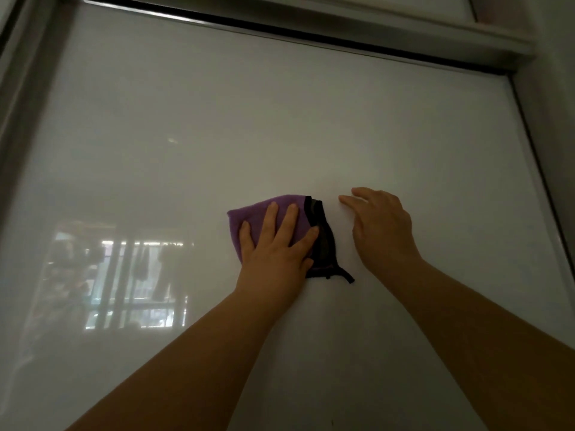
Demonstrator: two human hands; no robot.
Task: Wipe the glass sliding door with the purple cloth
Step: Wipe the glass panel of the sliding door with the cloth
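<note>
Two bare hands are raised against one pane of frosted glass, the glass sliding door (217, 119). There is one purple cloth (252, 214), and it lies flat on the glass under the left hand (277, 247). That hand presses on it with an open palm, its four fingers and thumb straight and spread apart, none curled round the fabric. The purple part shows beyond the fingertips and out past the little-finger side. One strip of black edging (323, 241) runs down the cloth on the thumb side, and a thin black tail hangs out just below the thumb. The right hand (381, 225) is just beside the cloth, on the far side of that black edging and apart from it. It holds nothing. Its fingers are loosely bent and close together, with the tips at the glass, though whether they touch it cannot be told. Well above both hands runs the top rail of the one metal frame (280, 29), whose side rails stand far out beyond each hand. Down and well away from the left hand's little-finger side, the glass carries one dim reflection of a barred window (124, 275).
</note>
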